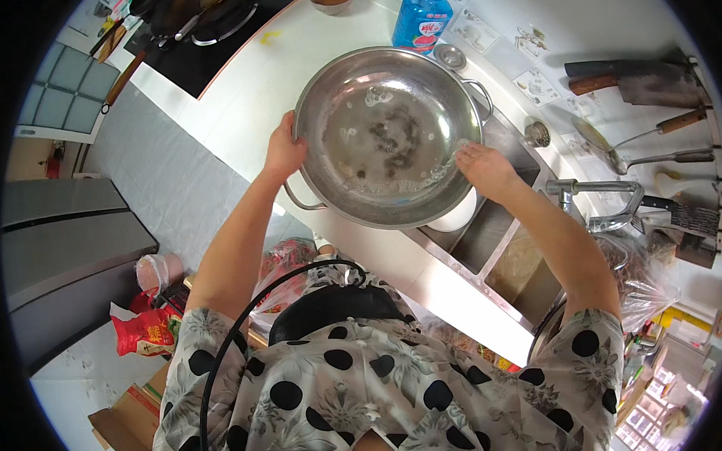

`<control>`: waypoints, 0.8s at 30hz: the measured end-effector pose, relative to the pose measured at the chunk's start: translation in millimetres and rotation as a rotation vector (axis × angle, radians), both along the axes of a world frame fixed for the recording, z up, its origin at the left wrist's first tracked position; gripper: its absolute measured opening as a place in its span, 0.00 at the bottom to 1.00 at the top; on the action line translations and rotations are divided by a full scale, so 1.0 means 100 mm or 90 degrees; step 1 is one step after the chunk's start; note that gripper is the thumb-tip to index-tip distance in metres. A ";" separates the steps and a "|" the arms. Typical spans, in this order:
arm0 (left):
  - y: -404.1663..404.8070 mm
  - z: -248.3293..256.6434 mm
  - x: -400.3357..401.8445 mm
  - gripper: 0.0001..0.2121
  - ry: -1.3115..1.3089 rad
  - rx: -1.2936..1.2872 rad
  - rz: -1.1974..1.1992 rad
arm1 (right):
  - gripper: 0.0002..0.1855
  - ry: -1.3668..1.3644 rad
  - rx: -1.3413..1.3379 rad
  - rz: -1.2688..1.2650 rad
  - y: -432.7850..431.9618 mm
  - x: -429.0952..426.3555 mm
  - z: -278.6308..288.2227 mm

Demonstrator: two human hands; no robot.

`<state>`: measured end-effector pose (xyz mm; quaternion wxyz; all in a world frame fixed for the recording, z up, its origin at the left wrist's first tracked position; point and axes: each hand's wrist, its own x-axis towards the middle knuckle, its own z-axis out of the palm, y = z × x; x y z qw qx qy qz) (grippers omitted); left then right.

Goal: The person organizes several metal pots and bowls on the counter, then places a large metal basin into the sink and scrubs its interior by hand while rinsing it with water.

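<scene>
A wide stainless steel pan (pixel 393 135) with two loop handles is in front of me, tilted slightly. Soapy water with bubbles and dark patches covers its bottom. My left hand (pixel 285 149) grips the pan's left rim, thumb towards the inside. My right hand (pixel 483 169) reaches over the right rim, its fingertips against the inner wall. Something pale shows at those fingertips, too small to tell whether it is foam or a cloth. A curved trail of suds runs along the lower right wall from there. Under the pan's lower right edge, a white bowl or plate (pixel 456 213) is partly hidden.
A double sink (pixel 487 245) with a chrome faucet (pixel 598 187) lies to the right. A blue detergent bottle (pixel 422 20) and a bowl of brownish liquid (pixel 331 0) stand behind. Cleavers (pixel 660 84) and ladles hang on the wall. A black cooktop (pixel 212 52) holds woks at upper left.
</scene>
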<state>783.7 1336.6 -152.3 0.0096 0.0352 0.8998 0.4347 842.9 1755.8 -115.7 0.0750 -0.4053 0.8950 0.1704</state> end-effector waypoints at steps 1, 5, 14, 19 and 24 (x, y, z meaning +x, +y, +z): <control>0.04 0.22 -0.02 0.25 -0.001 -0.001 -0.002 | 0.17 -0.007 0.004 -0.015 -0.10 0.03 0.01; 0.15 0.48 -0.02 0.33 0.083 -0.321 0.080 | 0.11 0.106 -0.086 -0.048 -0.52 0.36 -0.36; 0.50 0.03 0.73 0.27 -0.020 0.290 0.354 | 0.04 -0.161 -0.479 -0.214 -2.12 0.30 0.00; 0.40 -0.18 0.36 0.20 -0.071 0.538 0.473 | 0.09 -0.262 -0.403 -0.183 -1.79 0.28 -0.33; 0.56 0.00 0.26 0.22 -0.104 0.546 0.535 | 0.40 -0.288 -0.025 -0.139 -1.12 -0.02 0.30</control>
